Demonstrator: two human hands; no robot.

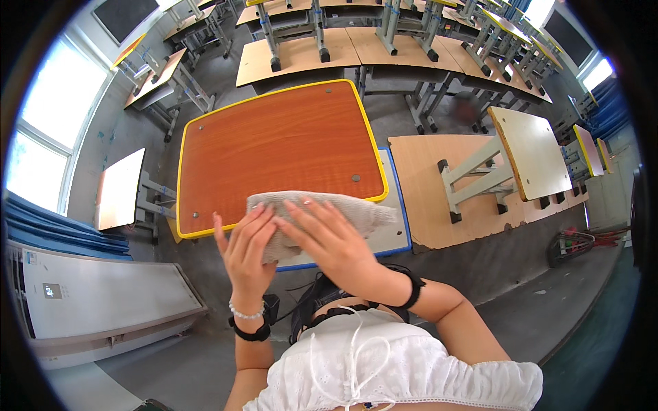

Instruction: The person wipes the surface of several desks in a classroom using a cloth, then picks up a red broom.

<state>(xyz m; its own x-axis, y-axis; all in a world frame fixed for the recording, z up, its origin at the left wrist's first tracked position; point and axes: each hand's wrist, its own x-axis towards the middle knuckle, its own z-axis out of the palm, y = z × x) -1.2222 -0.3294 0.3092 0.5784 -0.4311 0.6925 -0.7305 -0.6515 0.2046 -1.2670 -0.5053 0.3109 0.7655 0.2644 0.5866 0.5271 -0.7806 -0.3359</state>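
Note:
Both of my hands are on a grey cloth, bunched over the near edge of an orange wood-grain stool seat with a yellow rim. My left hand has its fingers over the cloth's left end, its little finger sticking out; the thumb is partly hidden. Across the middle of the cloth lies my right hand, fingers extended and pressed on it. Bolt heads show near the seat's corners. Below the seat is a pale panel with a blue edge, partly covered by the seat and cloth.
To the right, a stool with a pale seat stands on a wooden desk with chipped edges. More desks carrying stools fill the far side. A white cabinet-like appliance is at lower left, below a blue curtain.

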